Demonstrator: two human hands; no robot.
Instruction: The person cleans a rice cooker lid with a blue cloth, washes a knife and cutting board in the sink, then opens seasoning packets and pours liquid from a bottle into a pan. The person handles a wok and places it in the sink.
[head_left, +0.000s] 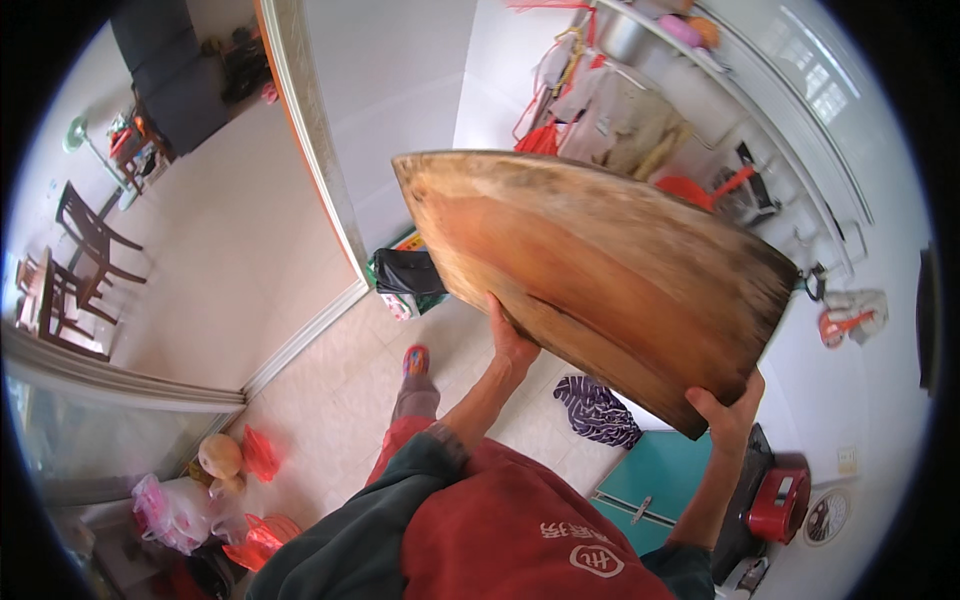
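Observation:
A large wooden board (600, 262), brown with dark, worn edges, is held up tilted in front of me. One end is narrow and the other wide, with a dark slit near its lower edge. My left hand (511, 341) grips the lower edge near the middle, the thumb lying on the face. My right hand (727, 409) holds the lower right corner, with the thumb on the face and fingers at the end. The fingers behind the board are partly hidden. A red apron (517, 525) with white writing covers my front.
Plastic bags (176, 510) and a round pale fruit (220, 455) are on the lower left. A black bag (409, 271) stands beyond the board. Teal cabinet doors (652, 472) and a red appliance (780, 505) are at right. A wall rack (720, 67) holds utensils above.

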